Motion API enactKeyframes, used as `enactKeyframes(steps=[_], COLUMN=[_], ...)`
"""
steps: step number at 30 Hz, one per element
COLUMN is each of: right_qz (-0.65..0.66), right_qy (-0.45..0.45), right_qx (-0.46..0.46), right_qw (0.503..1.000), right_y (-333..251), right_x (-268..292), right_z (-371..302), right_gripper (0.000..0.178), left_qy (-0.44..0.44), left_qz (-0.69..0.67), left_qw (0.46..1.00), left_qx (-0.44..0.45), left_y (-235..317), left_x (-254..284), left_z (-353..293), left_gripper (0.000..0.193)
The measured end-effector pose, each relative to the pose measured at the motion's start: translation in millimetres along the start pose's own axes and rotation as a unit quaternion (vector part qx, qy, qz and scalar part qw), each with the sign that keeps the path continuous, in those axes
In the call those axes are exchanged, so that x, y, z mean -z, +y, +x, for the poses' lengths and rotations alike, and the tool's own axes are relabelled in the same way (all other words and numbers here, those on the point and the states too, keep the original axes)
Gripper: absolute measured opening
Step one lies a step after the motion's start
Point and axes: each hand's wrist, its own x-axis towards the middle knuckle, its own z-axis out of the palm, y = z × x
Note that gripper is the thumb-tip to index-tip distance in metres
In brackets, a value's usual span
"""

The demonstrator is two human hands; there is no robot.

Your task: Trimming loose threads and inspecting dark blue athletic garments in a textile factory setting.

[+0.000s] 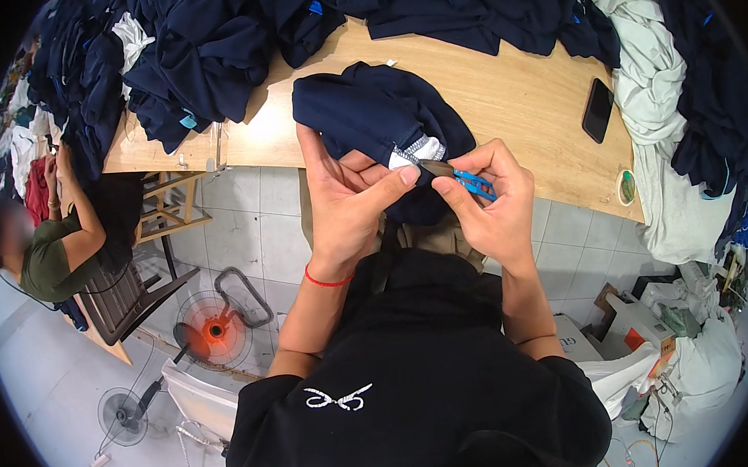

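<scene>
A navy blue garment (pixel 358 106) lies over the near edge of the wooden table, with part of it hanging down in front of me. My left hand (pixel 350 188) grips a turned-back edge of it, where a white patch with dark overlock stitching (pixel 420 152) shows under the thumb. In my right hand (pixel 496 196) are small blue-handled thread snips (pixel 471 183), their blades pointing left at the stitched white edge. Whether the blade tips touch the thread is too small to tell. A red cord circles my left wrist.
Navy garments (pixel 200 56) are heaped along the table's (pixel 521 122) far side. A black phone (pixel 598 110) lies at the right, beside pale green cloth (pixel 646 54). Another person (pixel 57 236) works at the left. Fans (pixel 215 330) stand on the floor; boxes and bags (pixel 700 376) sit lower right.
</scene>
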Motion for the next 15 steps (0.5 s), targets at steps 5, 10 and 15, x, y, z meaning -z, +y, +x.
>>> enactKeyframes(steps=[5,10,15], right_qz=[0.02,0.097,0.101], right_qy=[-0.004,0.029,0.031], right_qx=[-0.001,-0.023,-0.017], right_qw=[1.0,0.995,0.994], right_y=[4.7,8.0,-0.2], right_x=[-0.5,3.8,1.4], right_z=[0.4,1.7,0.1], right_gripper=[0.027,0.023,0.024], left_qy=[0.006,0.007,0.022], left_qz=[-0.008,-0.015,-0.095], left_qw=[1.0,1.0,0.995], left_qx=[0.003,-0.02,-0.025], left_y=[-0.2,-2.9,-6.1], left_x=[-0.4,-0.6,-1.9], left_z=[-0.5,1.1,2.5], left_gripper=[0.115,0.111,0.098])
